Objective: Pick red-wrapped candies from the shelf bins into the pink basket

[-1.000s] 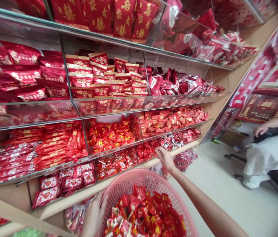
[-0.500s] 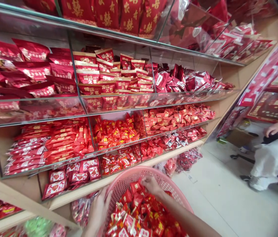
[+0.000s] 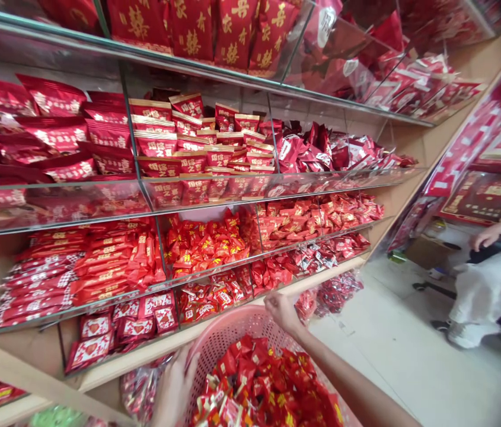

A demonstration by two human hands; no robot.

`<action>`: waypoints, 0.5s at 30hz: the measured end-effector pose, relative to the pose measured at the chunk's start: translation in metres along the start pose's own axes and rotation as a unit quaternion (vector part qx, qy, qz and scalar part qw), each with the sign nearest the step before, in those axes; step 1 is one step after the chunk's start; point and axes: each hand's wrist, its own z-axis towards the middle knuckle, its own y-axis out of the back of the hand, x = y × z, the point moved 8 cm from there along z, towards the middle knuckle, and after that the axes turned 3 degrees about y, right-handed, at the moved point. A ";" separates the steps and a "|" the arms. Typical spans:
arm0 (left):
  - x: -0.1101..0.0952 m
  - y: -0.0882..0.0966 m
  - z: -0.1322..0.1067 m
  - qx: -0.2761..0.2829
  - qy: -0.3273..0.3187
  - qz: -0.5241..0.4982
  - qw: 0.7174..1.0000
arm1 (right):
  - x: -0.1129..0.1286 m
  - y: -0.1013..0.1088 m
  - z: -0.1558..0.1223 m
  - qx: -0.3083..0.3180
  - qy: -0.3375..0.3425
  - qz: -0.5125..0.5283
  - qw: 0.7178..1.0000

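A pink perforated plastic basket (image 3: 214, 338) full of red wrapped sweets (image 3: 268, 379) stands below the shelves. My left hand (image 3: 176, 379) grips its left rim, fingers hooked over the edge. At the basket's far rim, near the front edge of the lowest shelf, is my right hand (image 3: 282, 311) with its fingers curled closed. Whatever lies inside those fingers is hidden. Close beyond it, red packets (image 3: 272, 273) fill a compartment of the lowest shelf.
Glass-fronted shelves hold red packets (image 3: 206, 160) in divided rows. Bagged sweets (image 3: 339, 290) lie on the floor beyond the basket. A seated person (image 3: 490, 290) in pale trousers is at the right. A wooden beam (image 3: 32, 379) slants across the lower left.
My right hand has risen from the sweets in the basket to the far rim, toward the lowest shelf. My left hand stays on the rim. The view has shifted slightly.
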 end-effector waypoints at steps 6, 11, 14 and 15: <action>0.000 0.000 0.001 -0.008 -0.001 0.000 1.000 | 0.008 0.058 0.060 -0.124 -0.026 -0.113 0.986; -0.002 0.001 0.001 -0.006 -0.005 -0.003 1.000 | 0.011 0.052 0.085 -0.106 -0.087 -0.225 0.965; -0.003 0.002 0.001 -0.011 -0.011 -0.004 1.000 | 0.013 0.045 0.087 -0.094 -0.101 -0.265 0.954; -0.003 0.002 0.001 -0.013 -0.010 -0.003 1.000 | 0.013 0.043 0.087 -0.087 -0.104 -0.277 0.951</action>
